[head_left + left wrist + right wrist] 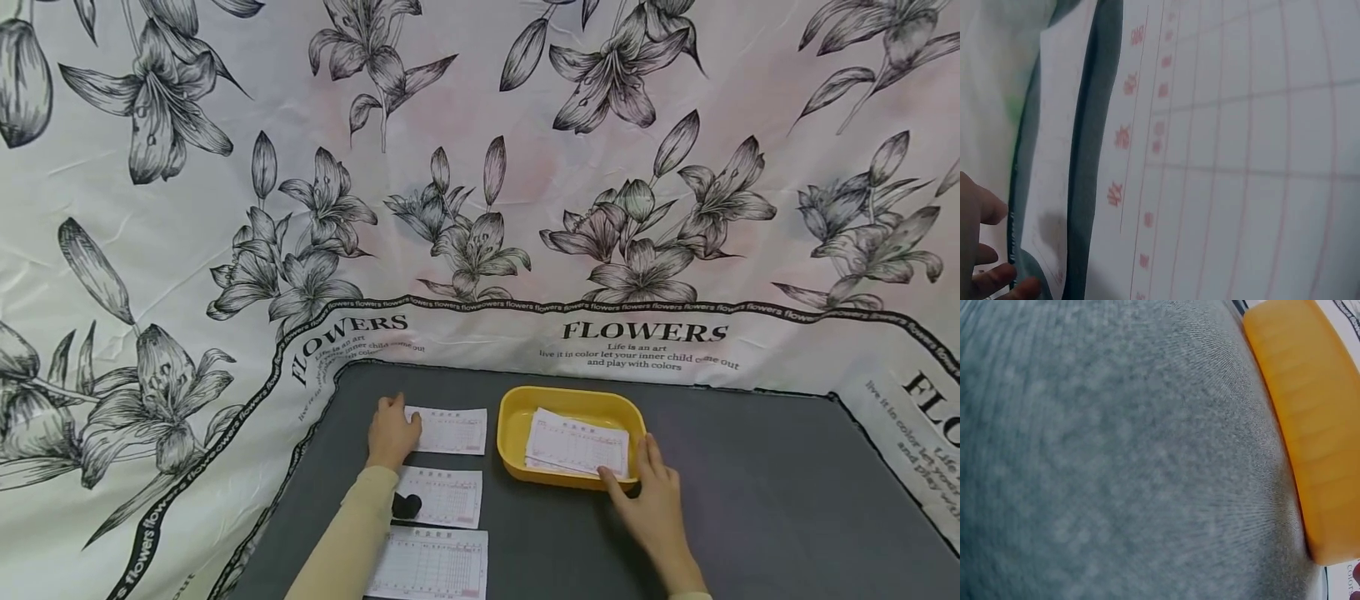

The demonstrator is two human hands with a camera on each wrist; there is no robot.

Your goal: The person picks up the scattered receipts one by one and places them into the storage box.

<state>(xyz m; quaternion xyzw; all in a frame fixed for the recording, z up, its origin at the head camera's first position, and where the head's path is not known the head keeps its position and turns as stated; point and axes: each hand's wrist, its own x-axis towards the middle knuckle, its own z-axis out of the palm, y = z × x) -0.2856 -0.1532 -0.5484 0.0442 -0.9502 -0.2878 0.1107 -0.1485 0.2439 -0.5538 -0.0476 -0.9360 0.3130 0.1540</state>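
In the head view my left hand (393, 433) is at the left end of the farthest printed form (452, 431), its fingers by the paper's edge. The left wrist view shows its fingers (991, 275) loosely spread beside that sheet (1054, 137). Nearer, in a column, lie a middle form (450, 497) and a front form (431, 567), partly covered by the cream sleeve. My right hand (652, 500) holds the front right corner of a yellow plastic tray (517, 471), thumb at the front rim and fingers along the right side. Several similar forms (577, 442) lie overlapped inside it.
A dark grey mat (765, 492) covers the work surface under the forms and tray. White cloth (480, 208) printed with black lilies rises behind and at the sides. A black rounded shape (407, 506) overlaps the middle form beside the left sleeve.
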